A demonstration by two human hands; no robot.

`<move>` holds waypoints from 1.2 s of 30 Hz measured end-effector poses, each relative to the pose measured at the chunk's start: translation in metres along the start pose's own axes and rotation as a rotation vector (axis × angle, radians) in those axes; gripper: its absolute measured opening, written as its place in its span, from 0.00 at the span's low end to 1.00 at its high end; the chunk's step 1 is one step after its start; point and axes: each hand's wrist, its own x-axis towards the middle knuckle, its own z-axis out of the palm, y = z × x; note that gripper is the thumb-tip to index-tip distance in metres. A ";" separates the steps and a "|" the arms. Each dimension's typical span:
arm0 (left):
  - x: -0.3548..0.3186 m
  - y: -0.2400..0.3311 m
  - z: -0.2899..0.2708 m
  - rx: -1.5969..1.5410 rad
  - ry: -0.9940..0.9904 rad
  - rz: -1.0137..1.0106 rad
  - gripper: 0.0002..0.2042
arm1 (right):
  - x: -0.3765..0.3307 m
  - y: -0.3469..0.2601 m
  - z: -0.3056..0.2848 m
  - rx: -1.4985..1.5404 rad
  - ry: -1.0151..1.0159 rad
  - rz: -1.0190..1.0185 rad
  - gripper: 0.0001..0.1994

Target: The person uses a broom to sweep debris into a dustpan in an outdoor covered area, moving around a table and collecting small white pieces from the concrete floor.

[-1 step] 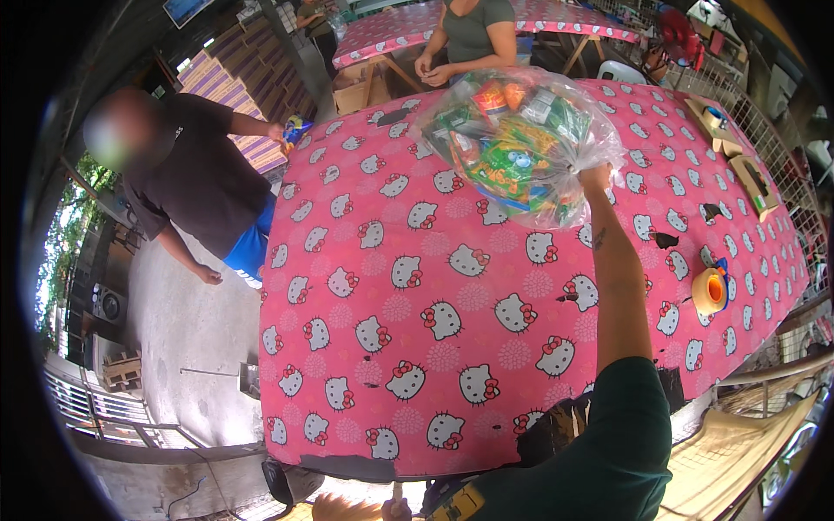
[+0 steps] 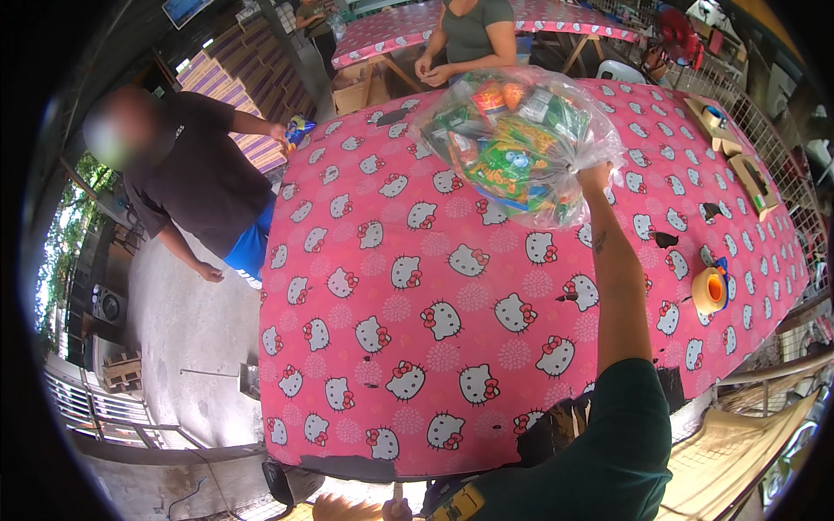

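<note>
A large clear plastic bag [image 2: 443, 169], filled with colourful snack packets [image 2: 512, 165], rests on the far side of the pink table. My right hand [image 2: 595, 178] is closed round its gathered neck, my arm stretched forward across the tabletop. Green, red and orange wrappers show through the plastic. I do not make out my left hand. By the lower edge is a straw-like brush or broom head [image 2: 334, 506], with a short purple and wooden part beside it, only partly visible.
The pink table [image 2: 452, 278] has a cat-print cover, torn at its near edge. Tape rolls [image 2: 710, 291] and a cardboard piece [image 2: 754, 187] lie right. A person at left [image 2: 200, 174] holds a blue packet [image 2: 300, 130]; another person [image 2: 473, 39] stands behind the bag. Stacked boxes [image 2: 248, 82] stand back left.
</note>
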 end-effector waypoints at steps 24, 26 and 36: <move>0.002 0.000 -0.012 0.023 0.010 0.012 0.12 | -0.004 -0.016 -0.052 0.699 -0.558 -0.070 0.23; -0.001 -0.009 -0.022 0.036 0.028 0.020 0.12 | -0.019 -0.016 -0.085 0.739 -0.674 -0.139 0.24; -0.015 -0.025 -0.019 -0.009 0.029 0.046 0.13 | -0.019 -0.048 -0.321 0.888 -0.952 -0.228 0.15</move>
